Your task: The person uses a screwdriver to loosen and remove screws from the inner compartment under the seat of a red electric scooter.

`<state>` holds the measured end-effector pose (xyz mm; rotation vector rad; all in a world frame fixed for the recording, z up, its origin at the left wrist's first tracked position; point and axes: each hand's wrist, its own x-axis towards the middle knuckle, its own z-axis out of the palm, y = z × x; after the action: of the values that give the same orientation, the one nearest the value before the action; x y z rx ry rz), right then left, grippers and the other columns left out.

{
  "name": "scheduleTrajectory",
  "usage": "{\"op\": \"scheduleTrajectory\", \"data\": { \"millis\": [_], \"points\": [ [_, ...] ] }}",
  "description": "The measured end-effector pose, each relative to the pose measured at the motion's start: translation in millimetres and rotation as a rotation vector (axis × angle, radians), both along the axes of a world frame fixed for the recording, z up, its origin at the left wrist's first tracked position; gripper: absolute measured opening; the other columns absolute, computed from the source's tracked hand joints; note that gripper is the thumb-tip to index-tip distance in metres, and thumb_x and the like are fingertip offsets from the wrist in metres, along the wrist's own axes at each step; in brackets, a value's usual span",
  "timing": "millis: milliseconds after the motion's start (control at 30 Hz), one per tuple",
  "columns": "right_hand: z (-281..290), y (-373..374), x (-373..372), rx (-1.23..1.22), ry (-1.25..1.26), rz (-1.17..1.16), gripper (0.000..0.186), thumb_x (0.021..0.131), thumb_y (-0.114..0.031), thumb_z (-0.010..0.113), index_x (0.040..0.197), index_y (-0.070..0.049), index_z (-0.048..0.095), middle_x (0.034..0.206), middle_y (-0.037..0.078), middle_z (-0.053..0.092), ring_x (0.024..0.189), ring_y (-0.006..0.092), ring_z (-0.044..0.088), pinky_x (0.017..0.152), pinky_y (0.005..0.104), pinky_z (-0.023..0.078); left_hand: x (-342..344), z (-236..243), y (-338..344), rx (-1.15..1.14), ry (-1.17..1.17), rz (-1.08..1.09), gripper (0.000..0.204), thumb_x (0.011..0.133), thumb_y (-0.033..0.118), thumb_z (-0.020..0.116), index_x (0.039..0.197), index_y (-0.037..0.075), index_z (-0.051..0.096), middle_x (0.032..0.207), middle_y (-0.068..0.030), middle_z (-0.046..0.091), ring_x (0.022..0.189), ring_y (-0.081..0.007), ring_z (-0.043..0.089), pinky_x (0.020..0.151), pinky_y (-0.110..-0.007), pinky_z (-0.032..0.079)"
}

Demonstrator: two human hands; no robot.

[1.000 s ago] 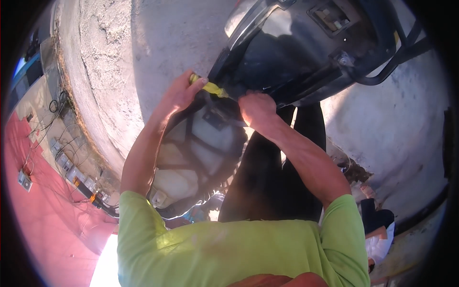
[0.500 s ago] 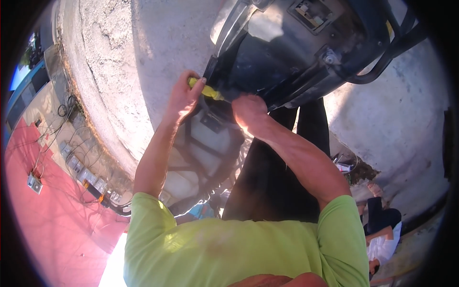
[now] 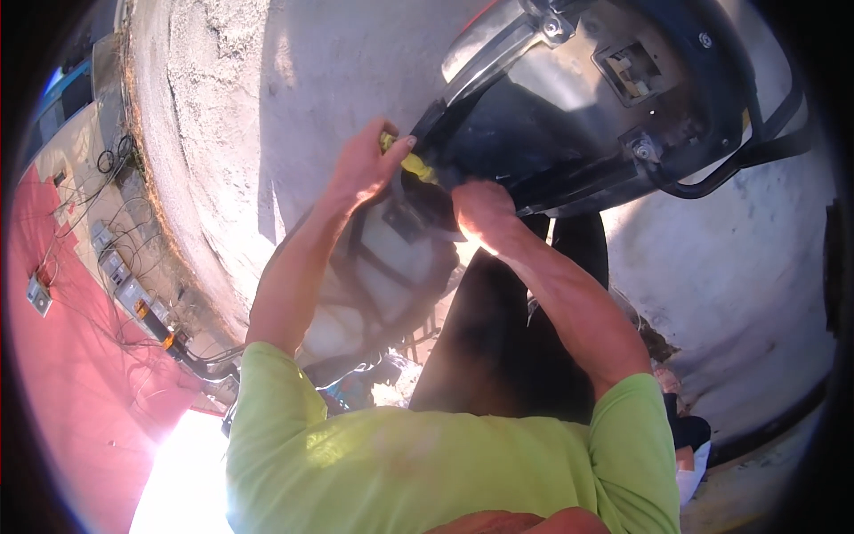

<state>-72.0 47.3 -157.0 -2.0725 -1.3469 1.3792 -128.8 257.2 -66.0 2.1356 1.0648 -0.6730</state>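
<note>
Ahead of me is a large black vehicle body (image 3: 534, 133), with a rectangular opening in its top and a curved black grab bar (image 3: 712, 182) on its right. At its near left edge, my left hand (image 3: 366, 160) is closed round a crumpled-looking yellow thing (image 3: 416, 167), which sticks out toward my other hand. Its exact kind is not clear. My right hand (image 3: 485, 210) is a fist against the body's near edge, just right of the yellow piece. Whatever it holds is hidden. Below both hands is a pale round part with dark spoke-like bars (image 3: 391, 258).
A rough grey wall strip (image 3: 196, 107) runs down the left. Beyond it, cables and small electrical boxes (image 3: 133, 294) lie beside a pink surface (image 3: 80, 356). Another person (image 3: 689, 436) is low at the right, partly cut off by my sleeve. Pale concrete (image 3: 712, 267) spreads on the right.
The black body and both hands now appear a little farther right and lower in the view. Both hands keep their closed hold, and the yellow thing remains in my left hand.
</note>
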Motion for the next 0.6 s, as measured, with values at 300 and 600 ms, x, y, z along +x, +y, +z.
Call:
{"op": "scheduleTrajectory", "data": {
  "millis": [300,600],
  "points": [
    [-4.6,6.8,7.3,-0.057,0.061,0.116,0.017,0.091,-0.013,0.070,0.096,-0.006,0.085,0.107,0.020,0.079,0.104,0.0384,0.077,0.090,0.0454,0.062,-22.0,-7.7,13.9,-0.034,-0.194,-0.112,0.053,0.095,0.048,0.072,0.123,0.003,0.065,0.106,-0.0243,0.073,0.103,-0.0448,0.069,0.091,-0.050,0.053],
    [-16.7,10.4,3.7,-0.128,0.079,0.139,0.020,0.089,-0.011,0.071,0.104,-0.006,0.084,0.111,0.021,0.077,0.109,0.0397,0.076,0.095,0.0466,0.062,-12.6,-8.3,19.1,-0.023,-0.141,-0.163,0.047,0.093,0.042,0.077,0.118,0.004,0.065,0.104,-0.0233,0.069,0.100,-0.0422,0.068,0.090,-0.049,0.053]
  ]
}}
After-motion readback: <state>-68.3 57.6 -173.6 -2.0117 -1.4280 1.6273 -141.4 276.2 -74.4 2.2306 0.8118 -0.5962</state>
